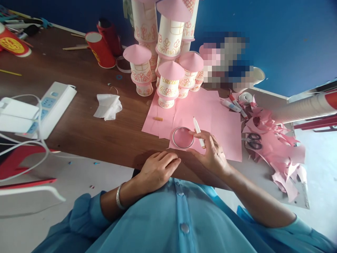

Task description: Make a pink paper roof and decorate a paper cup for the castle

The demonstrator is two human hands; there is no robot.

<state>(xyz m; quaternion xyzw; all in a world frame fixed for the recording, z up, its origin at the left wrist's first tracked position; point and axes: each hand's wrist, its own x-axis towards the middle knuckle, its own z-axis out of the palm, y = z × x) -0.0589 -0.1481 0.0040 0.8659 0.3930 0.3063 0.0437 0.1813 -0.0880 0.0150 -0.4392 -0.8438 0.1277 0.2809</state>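
Observation:
My right hand (214, 151) holds a slim white pen (198, 130) tucked between its fingers. Its index finger and thumb reach the right edge of a round, clear-looking ring or lid (174, 137), which lies on a pink paper sheet (226, 130) at the table's front edge. Loosely curled, my left hand (159, 170) rests against that edge, below and left of the ring, with nothing visible in it. Behind the paper stand several paper-cup towers (168, 86) with pink cone roofs and drawn flowers. A small orange-brown piece (158, 119) lies on the paper.
Pink scraps (283, 151) and dark-handled scissors (255, 140) lie at right, near glue tubes (231, 105). Crumpled white tissue (107, 106), a power strip (52, 105) with cables and red cups (100, 49) are at left. A blue wall (276, 42) stands behind.

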